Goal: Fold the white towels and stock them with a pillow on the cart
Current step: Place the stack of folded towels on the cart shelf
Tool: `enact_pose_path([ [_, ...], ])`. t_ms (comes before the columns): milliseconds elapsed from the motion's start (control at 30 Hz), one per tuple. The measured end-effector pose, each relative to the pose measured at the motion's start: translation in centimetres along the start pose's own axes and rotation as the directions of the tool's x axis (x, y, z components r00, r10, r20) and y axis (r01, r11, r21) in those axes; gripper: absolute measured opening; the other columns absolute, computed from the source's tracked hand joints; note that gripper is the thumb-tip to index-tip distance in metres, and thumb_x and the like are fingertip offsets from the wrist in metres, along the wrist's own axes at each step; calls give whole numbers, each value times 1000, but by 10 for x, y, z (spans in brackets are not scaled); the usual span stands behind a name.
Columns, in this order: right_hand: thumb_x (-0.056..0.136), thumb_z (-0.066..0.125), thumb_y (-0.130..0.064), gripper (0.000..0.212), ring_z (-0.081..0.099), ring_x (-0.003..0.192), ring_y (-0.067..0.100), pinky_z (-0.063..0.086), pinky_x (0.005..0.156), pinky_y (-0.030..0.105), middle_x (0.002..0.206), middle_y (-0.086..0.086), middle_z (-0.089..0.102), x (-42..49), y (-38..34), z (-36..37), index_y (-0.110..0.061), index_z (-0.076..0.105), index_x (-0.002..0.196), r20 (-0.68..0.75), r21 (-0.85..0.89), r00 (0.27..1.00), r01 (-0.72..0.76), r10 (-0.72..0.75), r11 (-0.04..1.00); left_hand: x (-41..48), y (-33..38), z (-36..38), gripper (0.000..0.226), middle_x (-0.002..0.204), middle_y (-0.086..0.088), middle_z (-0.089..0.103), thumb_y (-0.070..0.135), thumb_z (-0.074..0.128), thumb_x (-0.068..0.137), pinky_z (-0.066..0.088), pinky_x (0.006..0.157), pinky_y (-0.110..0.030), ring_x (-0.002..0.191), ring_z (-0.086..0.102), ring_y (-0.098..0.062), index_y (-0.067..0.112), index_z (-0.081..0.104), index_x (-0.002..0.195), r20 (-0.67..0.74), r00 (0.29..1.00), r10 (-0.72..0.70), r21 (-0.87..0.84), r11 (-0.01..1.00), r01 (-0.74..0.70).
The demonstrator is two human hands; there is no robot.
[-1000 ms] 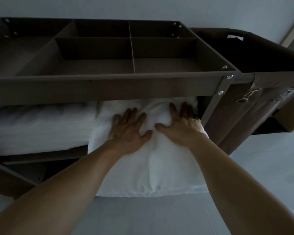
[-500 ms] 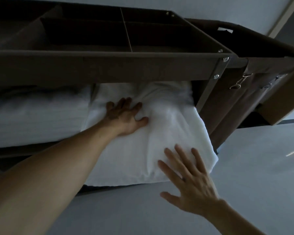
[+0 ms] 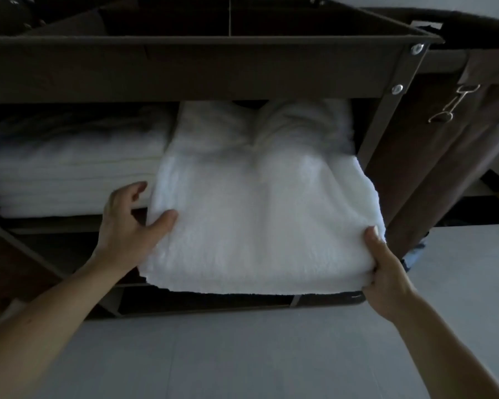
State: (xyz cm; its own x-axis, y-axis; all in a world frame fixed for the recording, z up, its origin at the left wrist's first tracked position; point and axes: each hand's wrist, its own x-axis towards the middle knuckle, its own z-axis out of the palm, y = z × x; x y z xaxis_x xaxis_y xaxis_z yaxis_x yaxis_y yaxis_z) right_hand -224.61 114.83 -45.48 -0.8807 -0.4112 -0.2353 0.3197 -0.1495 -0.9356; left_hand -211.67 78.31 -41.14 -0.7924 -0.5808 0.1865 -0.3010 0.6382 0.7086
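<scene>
Left hand [image 3: 127,226] pinches pillow [image 3: 257,211] left edge, thumb on top. Right hand [image 3: 386,277] pinches right corner. Push level beside towels [image 3: 69,168]; clear cart [image 3: 386,116] post.

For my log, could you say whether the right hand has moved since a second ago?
Yes: right hand drew back from the cart post to grip the pillow at its near corner.
</scene>
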Motion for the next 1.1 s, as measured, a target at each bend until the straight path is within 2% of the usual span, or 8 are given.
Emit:
enact_pose_path([
  [133, 46, 80, -82, 68, 69, 109, 16, 59, 79, 32, 123, -4, 71, 16, 2, -13, -44, 76, 102, 98, -3, 985, -141, 141, 990, -18, -33, 4, 98, 118, 7, 71, 84, 74, 49, 53, 81, -34, 107, 68, -15, 31, 59, 130, 445, 873, -198, -503, 752, 427],
  [400, 32, 92, -69, 82, 72, 102, 30, 61, 67, 41, 117, 9, 73, 41, 22, -31, -29, 78, 102, 167, 105, 960, -245, 226, 964, -28, -42, 28, 35, 99, 14, 75, 52, 47, 90, 51, 58, -8, 80, 68, 9, 29, 54, 116, 468, 853, -230, -518, 710, 476],
  [500, 29, 93, -67, 101, 71, 104, 33, 61, 68, 43, 119, 12, 72, 44, 25, -34, -24, 68, 117, 168, 113, 955, -263, 243, 958, -32, -32, 32, 77, 97, 10, 64, 78, 79, 45, 38, 55, 5, 61, 54, 28, 32, 46, 98, 393, 911, -126, -509, 795, 330],
  [533, 27, 93, -67, 106, 71, 103, 33, 61, 68, 43, 118, 11, 72, 44, 26, -34, -24, 64, 119, 162, 108, 955, -268, 249, 957, -31, -35, 33, 91, 93, 15, 56, 85, 76, 29, 38, 53, 5, 59, 54, 27, 32, 44, 96, 406, 904, -134, -495, 799, 341],
  [633, 19, 93, -67, 114, 73, 98, 33, 61, 64, 43, 113, 10, 74, 44, 28, -31, -24, 61, 119, 140, 91, 951, -289, 275, 953, -21, -39, 32, 40, 94, 17, 74, 62, 44, 85, 49, 54, -6, 68, 64, 15, 34, 47, 113, 570, 803, -174, -466, 736, 491],
  [833, 15, 90, -72, 116, 73, 96, 31, 62, 63, 42, 111, 8, 75, 43, 26, -29, -29, 62, 119, 37, 25, 954, -297, 296, 954, -14, -48, 24, 27, 77, 25, 73, 44, 30, 98, 51, 49, -12, 67, 68, 8, 34, 51, 110, 614, 758, -221, -468, 672, 574],
  [1000, 19, 95, -63, 102, 73, 94, 37, 60, 62, 48, 111, 13, 74, 41, 29, -26, -27, 71, 111, 7, 126, 965, -261, 262, 957, -15, -37, 26, 102, 83, 12, 77, 79, 82, 28, 55, 51, -18, 71, 72, -3, 25, 55, 110, 625, 769, -133, -540, 638, 550],
  [1100, 33, 98, -54, 84, 72, 97, 38, 60, 66, 48, 113, 14, 73, 29, 22, -15, -27, 75, 109, 7, 165, 974, -225, 227, 960, -16, -34, 26, 91, 94, 4, 77, 70, 82, 49, 58, 58, -26, 82, 74, -12, 21, 56, 121, 593, 796, -119, -615, 570, 544],
])
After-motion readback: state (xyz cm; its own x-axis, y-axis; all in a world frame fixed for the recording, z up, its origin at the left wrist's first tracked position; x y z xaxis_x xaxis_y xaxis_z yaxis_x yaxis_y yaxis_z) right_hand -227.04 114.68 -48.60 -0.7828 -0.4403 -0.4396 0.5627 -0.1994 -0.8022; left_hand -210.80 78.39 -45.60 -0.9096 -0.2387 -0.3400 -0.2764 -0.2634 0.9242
